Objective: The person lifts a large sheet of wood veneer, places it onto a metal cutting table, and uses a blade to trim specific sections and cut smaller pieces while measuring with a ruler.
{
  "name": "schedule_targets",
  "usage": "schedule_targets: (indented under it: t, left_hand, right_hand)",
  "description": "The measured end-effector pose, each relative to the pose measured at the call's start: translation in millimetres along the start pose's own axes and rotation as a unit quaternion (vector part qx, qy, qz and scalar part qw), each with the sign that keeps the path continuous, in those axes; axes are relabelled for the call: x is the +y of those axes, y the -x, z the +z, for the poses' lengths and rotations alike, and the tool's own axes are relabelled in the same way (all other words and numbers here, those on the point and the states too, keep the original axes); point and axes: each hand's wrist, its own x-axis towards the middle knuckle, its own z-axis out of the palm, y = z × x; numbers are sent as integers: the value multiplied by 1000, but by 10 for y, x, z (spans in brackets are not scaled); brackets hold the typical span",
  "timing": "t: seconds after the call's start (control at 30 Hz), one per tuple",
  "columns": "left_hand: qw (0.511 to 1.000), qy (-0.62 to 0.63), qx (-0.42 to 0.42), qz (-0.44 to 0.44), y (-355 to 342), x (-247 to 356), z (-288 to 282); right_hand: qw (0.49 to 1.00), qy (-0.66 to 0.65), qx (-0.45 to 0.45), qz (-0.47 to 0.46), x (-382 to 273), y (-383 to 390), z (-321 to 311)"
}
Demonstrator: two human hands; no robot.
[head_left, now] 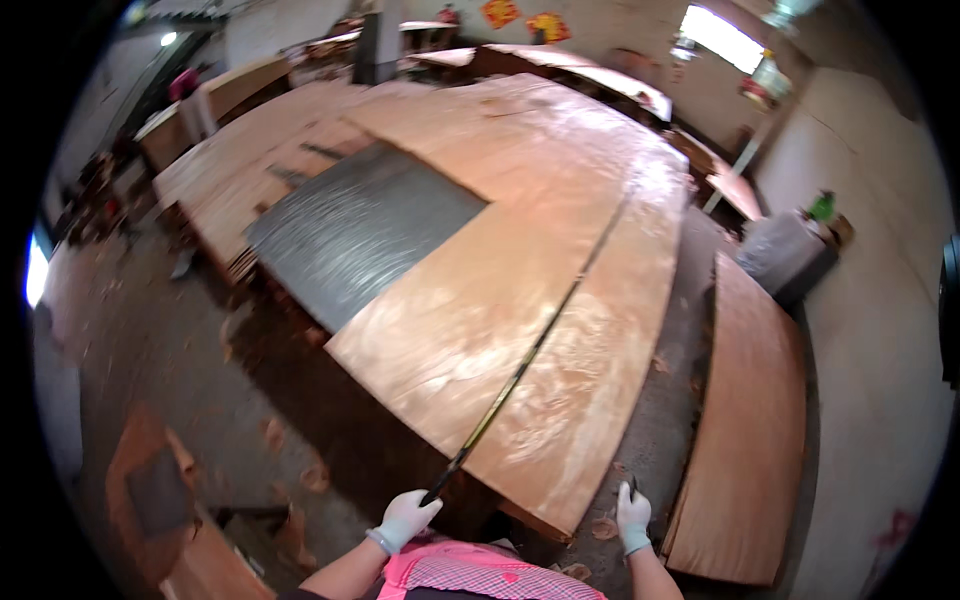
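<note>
"Grasping the pole by its near end, is that the left hand we see?"

"Yes, white-gloved and closed round it, just off the near edge of the stack. We also have the right hand, gloved likewise, beyond the stack's near right corner."

"Do we find it holding anything?"

"A small black piece sticks up from the curled fist. We cannot tell what kind of tool it is."

"And where does the pole go from the left hand?"

"We follow it over the near edge and across the top wood sheet, slanting toward the far right corner. It is black and yellow near us, darker farther off. We cannot tell whether it touches the wood all along."

"What do we see around that?"

"A pink checked apron between the hands at the bottom. On the stack, a grey sheet lies against the top sheet's left edge, reaching the stack's left side."

"And past the edges?"

"Past the right edge, we have a narrower wood pile on the floor, and behind it a wrapped box with a green bottle. Thin scraps lie off the near left corner."
</note>
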Motion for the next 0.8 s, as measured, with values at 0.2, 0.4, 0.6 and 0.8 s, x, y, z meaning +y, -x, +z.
schedule_targets:
  t: [0.2, 0.4, 0.6, 0.8]
  left_hand:
    - [995, -15, 74, 62, 242, -313, -266]
    - [1000, -19, 3, 4, 548, -480, -307]
    - [998, -18, 39, 35, 602, -468, -80]
    - [999, -5, -10, 40, 469, -128, 89]
  right_hand:
    - [887, -46, -271, -371, -2735, 407, 1372]
    - [769, 256, -347, -473, -4229, 953, 2813]
    - [741, 305, -255, -541, -4420, 752, 3446]
    - [916, -13, -210, -343, -4426, -467, 2637]
